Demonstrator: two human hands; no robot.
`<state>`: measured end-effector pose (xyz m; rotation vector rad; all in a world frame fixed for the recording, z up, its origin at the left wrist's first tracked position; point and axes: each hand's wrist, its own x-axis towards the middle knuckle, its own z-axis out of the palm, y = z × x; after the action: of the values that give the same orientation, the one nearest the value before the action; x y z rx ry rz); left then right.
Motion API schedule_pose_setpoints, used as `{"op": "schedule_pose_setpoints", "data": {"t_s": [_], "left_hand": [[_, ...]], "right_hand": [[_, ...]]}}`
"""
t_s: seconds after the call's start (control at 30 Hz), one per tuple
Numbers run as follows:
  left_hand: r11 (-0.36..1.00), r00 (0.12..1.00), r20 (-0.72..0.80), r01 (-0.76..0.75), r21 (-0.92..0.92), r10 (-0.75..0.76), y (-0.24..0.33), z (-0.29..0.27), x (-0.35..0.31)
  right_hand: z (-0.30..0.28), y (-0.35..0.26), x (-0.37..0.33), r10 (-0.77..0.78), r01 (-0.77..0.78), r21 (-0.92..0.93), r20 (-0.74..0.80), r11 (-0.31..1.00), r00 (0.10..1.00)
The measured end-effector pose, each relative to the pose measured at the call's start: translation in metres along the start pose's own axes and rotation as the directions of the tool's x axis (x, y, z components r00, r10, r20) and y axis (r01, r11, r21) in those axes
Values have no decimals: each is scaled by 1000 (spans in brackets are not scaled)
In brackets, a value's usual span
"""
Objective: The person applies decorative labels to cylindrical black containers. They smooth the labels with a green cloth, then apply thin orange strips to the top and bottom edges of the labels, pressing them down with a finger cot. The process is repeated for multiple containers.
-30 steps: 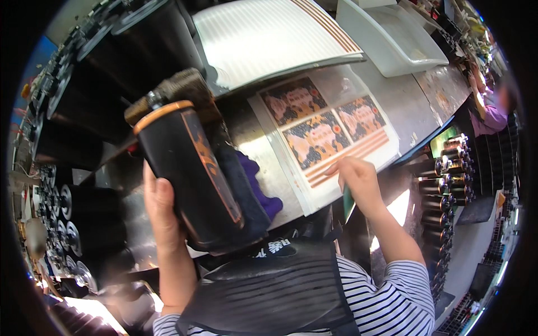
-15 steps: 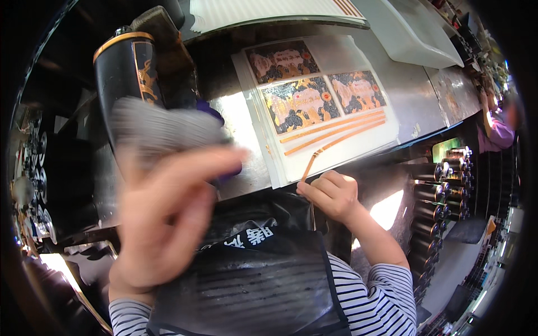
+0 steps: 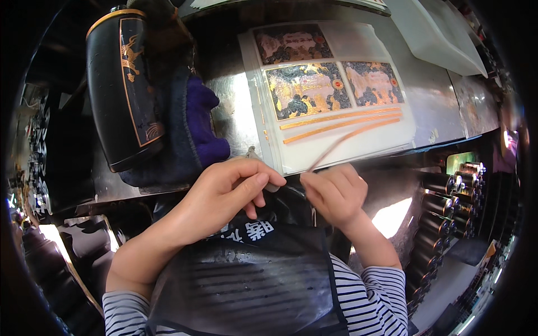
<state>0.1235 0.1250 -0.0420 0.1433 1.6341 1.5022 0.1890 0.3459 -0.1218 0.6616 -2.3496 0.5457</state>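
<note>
My right hand (image 3: 336,193) is closed at the front edge of a pale backing sheet (image 3: 342,148), pinching the end of a thin copper-coloured strip (image 3: 350,134). The strip curves up onto the sheet, its far end still lying there. My left hand (image 3: 232,190) hovers just left of it, loosely open, index finger and thumb reaching toward the strip's near end. Bits of a grey cloth (image 3: 251,152) peek out behind that hand; most of it is hidden. Two more gold strips (image 3: 336,122) and several black-and-gold patterned labels (image 3: 308,89) lie on the sheet.
On the left a black bottle with gold trim (image 3: 115,95) leans on a dark blue padded rest (image 3: 204,126). A white tray (image 3: 443,39) stands at the back right of the metal table (image 3: 434,103). Several black bottles (image 3: 437,218) line the right side below.
My left hand has come down and right from in front of the bottle, leaving its grey cloth mostly hidden behind it. My right hand still pinches the strip, which now bends more smoothly.
</note>
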Motion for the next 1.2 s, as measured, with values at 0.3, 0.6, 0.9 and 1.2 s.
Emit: {"op": "schedule_pose_setpoints", "data": {"t_s": [0.3,0.6,0.9,1.2], "left_hand": [[983,994,62,97,-157,-88,9,-4,-4],[401,697,-259,-44,915,669,28,-29,-94],[792,569,-615,-111,601,546,-1,-82,-110],[795,603,-565,-208,570,563,-3,-98,-104]], "right_hand": [[-45,-31,64,-60,-6,389,158,921,986],[-15,-55,155,140,-511,609,551,606,823],[26,-79,185,255,-679,607,639,414,726],[32,-76,187,266,-713,561,675,421,688]]}}
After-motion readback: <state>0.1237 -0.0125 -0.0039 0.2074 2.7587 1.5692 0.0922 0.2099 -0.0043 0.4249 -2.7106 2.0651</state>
